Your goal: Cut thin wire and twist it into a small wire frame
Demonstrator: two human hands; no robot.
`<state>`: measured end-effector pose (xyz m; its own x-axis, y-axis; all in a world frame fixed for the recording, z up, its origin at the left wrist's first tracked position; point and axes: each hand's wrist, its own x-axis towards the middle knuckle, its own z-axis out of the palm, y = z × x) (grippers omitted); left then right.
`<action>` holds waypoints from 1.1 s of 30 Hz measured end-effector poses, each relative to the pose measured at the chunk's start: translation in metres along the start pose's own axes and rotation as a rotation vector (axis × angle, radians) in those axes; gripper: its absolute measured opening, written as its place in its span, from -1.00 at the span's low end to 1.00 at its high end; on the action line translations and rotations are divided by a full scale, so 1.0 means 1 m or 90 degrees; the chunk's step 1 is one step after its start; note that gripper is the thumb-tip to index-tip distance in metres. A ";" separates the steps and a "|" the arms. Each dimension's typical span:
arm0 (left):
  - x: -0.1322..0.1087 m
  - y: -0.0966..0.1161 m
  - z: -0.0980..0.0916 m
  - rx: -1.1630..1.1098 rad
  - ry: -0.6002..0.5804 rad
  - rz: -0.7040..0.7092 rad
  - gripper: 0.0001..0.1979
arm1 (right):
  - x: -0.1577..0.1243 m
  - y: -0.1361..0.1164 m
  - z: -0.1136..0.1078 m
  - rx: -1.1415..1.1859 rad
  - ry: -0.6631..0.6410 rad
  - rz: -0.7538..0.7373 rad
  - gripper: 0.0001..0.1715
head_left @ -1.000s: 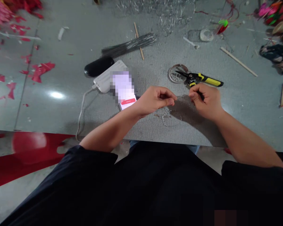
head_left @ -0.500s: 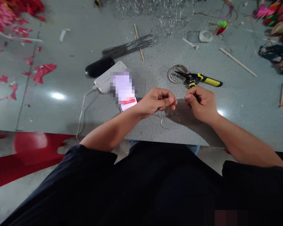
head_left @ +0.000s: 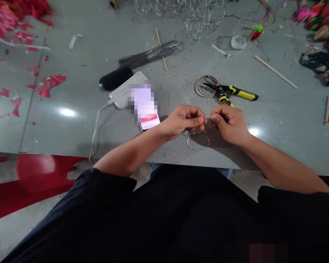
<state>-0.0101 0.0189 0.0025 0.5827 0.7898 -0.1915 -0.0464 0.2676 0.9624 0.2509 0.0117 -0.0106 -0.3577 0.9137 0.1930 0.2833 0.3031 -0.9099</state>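
Observation:
My left hand point(head_left: 182, 122) and my right hand point(head_left: 227, 122) are both pinched on a thin silver wire point(head_left: 197, 140) over the grey table point(head_left: 175, 98). The fingertips nearly meet. Below them the wire hangs in a round loop that rests on the table. Yellow-handled black cutters point(head_left: 230, 93) lie just beyond my right hand, their jaws over a round metal lid point(head_left: 203, 87).
A phone point(head_left: 145, 107) leans on a white power bank point(head_left: 124, 91) with a cable, beside a black case point(head_left: 115, 78). A bundle of straight wires point(head_left: 150, 54), wooden sticks point(head_left: 275, 71), wire scraps and red paper pieces point(head_left: 48, 83) lie farther back. A red stool point(head_left: 33, 175) stands lower left.
My right hand has moved left toward my left hand, shortening the stretch of wire between them. The loop below has shifted slightly.

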 end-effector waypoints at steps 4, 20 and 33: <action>-0.003 0.010 0.001 -0.016 -0.072 -0.042 -0.22 | -0.002 -0.006 0.000 -0.044 -0.004 -0.035 -0.14; 0.002 -0.003 -0.009 0.144 0.030 0.108 -0.33 | 0.007 0.011 -0.017 0.048 -0.044 0.006 -0.17; 0.004 -0.022 0.005 0.738 0.054 0.158 -0.85 | 0.022 0.032 -0.015 0.119 0.078 0.038 -0.07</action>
<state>-0.0023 0.0135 -0.0182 0.6042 0.7950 0.0543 0.6367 -0.5226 0.5670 0.2657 0.0454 -0.0297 -0.2311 0.9579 0.1704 0.1263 0.2032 -0.9710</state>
